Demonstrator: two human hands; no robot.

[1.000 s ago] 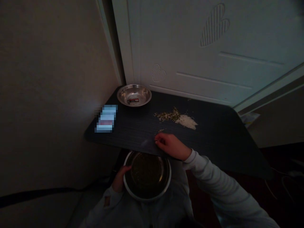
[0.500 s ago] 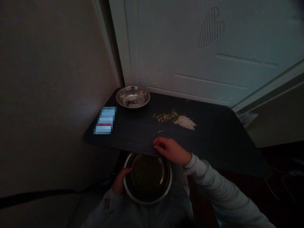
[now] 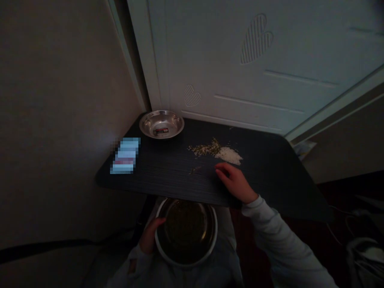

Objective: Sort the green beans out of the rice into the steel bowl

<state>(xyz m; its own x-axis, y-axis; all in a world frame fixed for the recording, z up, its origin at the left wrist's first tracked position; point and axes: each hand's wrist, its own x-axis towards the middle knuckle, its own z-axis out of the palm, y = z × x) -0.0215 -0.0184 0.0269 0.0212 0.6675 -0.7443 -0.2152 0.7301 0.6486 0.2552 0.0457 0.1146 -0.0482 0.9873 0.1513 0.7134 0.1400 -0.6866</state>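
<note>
My left hand grips the left side of a round metal bowl, thumb over the rim. The bowl rests on my lap below the table's front edge, and its dark, greenish contents cannot be made out clearly. Over the table, my right hand is curled, thumb and fingertips close together; whether anything is between them is hidden. Just beyond it lies a heap of white, rice-like grains. Small green grains mixed with white ones spread to the heap's left. A few stray grains lie nearer the front edge.
A shiny metal bowl with a label inside stands at the back left. In front of it is a pixelated bright phone-like rectangle. A white panel with hearts rises behind the table. Cables lie at the lower right.
My right hand has moved right and slightly away from me, from the table's front edge toward the white heap. My left hand still holds the bowl. The whole view has shifted slightly.
</note>
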